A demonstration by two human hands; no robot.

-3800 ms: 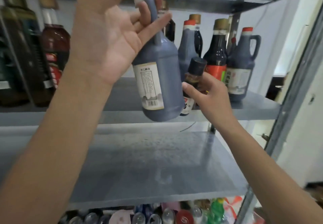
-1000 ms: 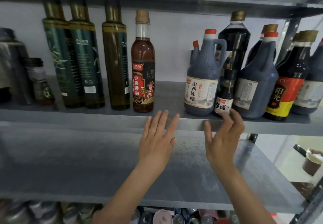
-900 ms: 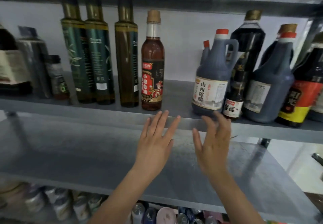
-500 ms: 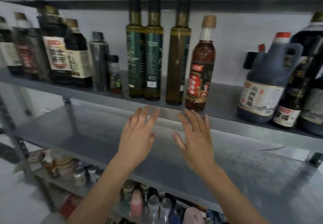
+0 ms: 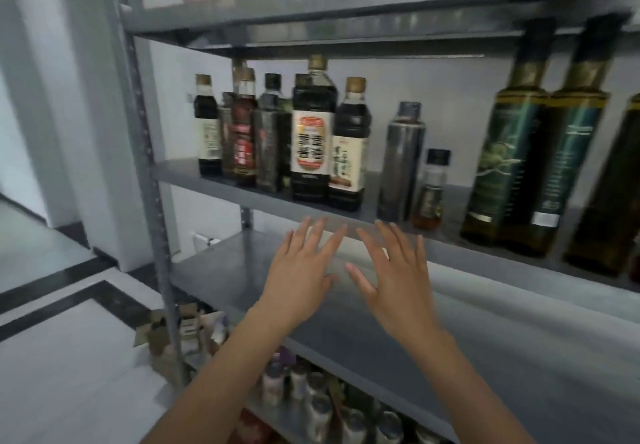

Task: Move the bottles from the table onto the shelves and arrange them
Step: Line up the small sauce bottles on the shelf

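Hovering just in front of the edge of the bottle shelf [image 5: 176,166], the left hand [image 5: 301,270] and right hand [image 5: 398,277] are both flat with fingers spread, holding nothing and touching no bottle.

The bottles all stand upright on that shelf. There's a tight cluster of dark sauce bottles [image 5: 256,139] at the left end. The biggest one [image 5: 313,139] has a white label with an orange band and big dark Chinese characters, too blurry to read tbh. Just beside it is a bottle with a cream label [image 5: 349,156] and vertical writing, can't make that out either. Then comes a plain metal bottle [image 5: 401,163], a little black-capped bottle [image 5: 431,194] close on its right, and further right the tall dark-green bottles [image 5: 536,166] with gold necks and leafy label art.

The shelving is grey metal with a perforated upright [image 5: 143,132]. The lower shelf [image 5: 485,339] sits under the hands, and the bottom one holds cans [image 5: 318,398]. White wall behind, white tiled floor [image 5: 52,391] with a black border, and a cardboard box [image 5: 156,336] by the upright.
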